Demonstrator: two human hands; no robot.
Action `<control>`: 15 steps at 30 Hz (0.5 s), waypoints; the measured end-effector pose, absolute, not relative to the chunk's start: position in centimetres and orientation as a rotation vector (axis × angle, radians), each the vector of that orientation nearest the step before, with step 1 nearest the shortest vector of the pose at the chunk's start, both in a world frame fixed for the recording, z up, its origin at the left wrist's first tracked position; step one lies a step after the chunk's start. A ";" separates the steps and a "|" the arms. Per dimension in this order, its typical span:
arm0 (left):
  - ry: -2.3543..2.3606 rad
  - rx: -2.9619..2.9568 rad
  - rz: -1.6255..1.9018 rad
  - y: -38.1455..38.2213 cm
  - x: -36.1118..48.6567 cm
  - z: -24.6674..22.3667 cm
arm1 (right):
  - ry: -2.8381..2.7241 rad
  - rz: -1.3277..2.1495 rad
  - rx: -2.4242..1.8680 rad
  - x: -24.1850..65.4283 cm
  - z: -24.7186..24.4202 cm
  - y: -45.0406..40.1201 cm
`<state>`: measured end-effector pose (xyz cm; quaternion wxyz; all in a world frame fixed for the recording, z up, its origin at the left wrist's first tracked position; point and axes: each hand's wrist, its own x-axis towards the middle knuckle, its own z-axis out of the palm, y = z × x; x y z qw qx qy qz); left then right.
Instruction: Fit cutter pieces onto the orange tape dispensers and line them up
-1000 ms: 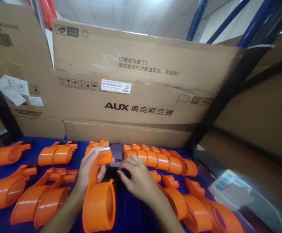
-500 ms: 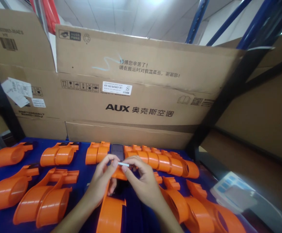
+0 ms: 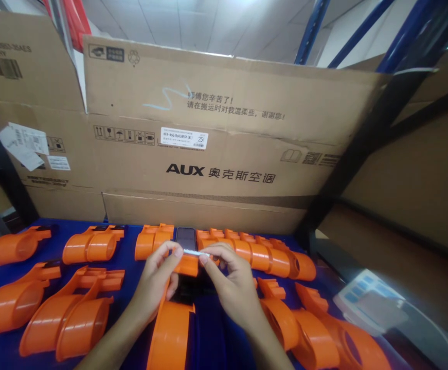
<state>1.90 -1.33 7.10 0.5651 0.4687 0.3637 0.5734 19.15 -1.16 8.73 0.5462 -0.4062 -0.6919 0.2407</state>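
A thin white toothed strip [image 3: 195, 252] spans the gap between my two hands at the centre. My left hand [image 3: 157, 277] pinches its left end and also holds the handle of an orange scoop-shaped part [image 3: 171, 334], whose rounded body hangs below. My right hand [image 3: 229, 277] has thumb and forefinger closed on the strip's right end. The block-like top of the orange part [image 3: 187, 265] shows just under the strip. Behind the hands lies a dark phone-like device [image 3: 186, 238] on the blue surface.
Several similar orange parts [image 3: 87, 313] lie on the blue surface [image 3: 131, 288] at left, with more orange parts [image 3: 260, 257] at right. A large cardboard sheet [image 3: 224, 154] stands behind. A pale device with blue panels [image 3: 370, 295] sits at far right.
Both hands have shifted slightly, my left one leftward with the orange part. The fingertips are farther apart, and more of the white strip and of the orange top shows.
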 end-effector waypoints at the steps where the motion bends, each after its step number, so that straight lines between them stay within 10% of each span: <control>1: 0.858 1.083 1.364 -1.4 1.7 7.2 | -1.625 0.562 -0.976 19.4 8.8 -1.2; 15: 0.410 0.459 1.365 0.5 -2.1 8.4 | -1.732 0.357 -1.177 21.9 8.5 -0.6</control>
